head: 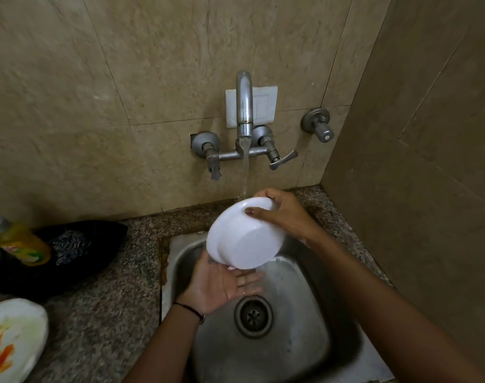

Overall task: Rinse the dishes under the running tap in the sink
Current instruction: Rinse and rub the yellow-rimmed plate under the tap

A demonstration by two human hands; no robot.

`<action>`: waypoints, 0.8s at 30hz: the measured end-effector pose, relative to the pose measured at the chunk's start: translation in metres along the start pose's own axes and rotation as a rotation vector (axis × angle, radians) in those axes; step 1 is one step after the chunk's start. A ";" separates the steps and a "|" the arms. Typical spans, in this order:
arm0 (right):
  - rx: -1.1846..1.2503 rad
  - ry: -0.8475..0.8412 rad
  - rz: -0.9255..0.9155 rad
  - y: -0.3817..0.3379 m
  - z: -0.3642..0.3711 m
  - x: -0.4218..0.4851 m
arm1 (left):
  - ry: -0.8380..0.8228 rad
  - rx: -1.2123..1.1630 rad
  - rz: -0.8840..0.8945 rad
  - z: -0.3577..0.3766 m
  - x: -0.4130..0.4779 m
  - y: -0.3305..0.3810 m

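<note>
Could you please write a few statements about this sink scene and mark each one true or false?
1. Water is running from the tap. True.
2. The left hand is closed round a sponge. False: it lies open, palm up, under the white bowl.
3. The right hand grips the white bowl at its rim. True.
4. The plate on the counter is clean. False: it has orange stains on it.
5. The white bowl rests on the bottom of the sink. False: it is held up above the sink, under the stream.
</note>
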State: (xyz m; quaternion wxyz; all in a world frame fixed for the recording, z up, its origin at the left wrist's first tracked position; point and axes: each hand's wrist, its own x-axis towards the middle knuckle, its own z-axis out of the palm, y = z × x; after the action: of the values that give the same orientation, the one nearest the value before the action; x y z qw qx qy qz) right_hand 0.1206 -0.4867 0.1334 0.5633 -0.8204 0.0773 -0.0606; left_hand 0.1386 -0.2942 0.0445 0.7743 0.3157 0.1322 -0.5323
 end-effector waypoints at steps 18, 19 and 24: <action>-0.983 -0.387 -0.039 0.020 0.046 -0.005 | 0.275 0.162 0.396 0.019 0.006 0.018; -0.971 -0.407 -0.069 0.023 0.052 -0.006 | 0.262 0.172 0.406 0.019 0.006 0.018; -1.053 -0.151 -0.086 0.037 0.054 0.003 | 0.266 0.220 0.439 0.014 0.008 0.020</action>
State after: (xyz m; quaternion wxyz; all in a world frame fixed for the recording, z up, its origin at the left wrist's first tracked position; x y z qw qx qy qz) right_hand 0.1314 -0.4510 0.0793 0.0761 -0.9966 0.0226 0.0227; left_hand 0.1579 -0.3045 0.0576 0.8078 0.4863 0.1027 -0.3169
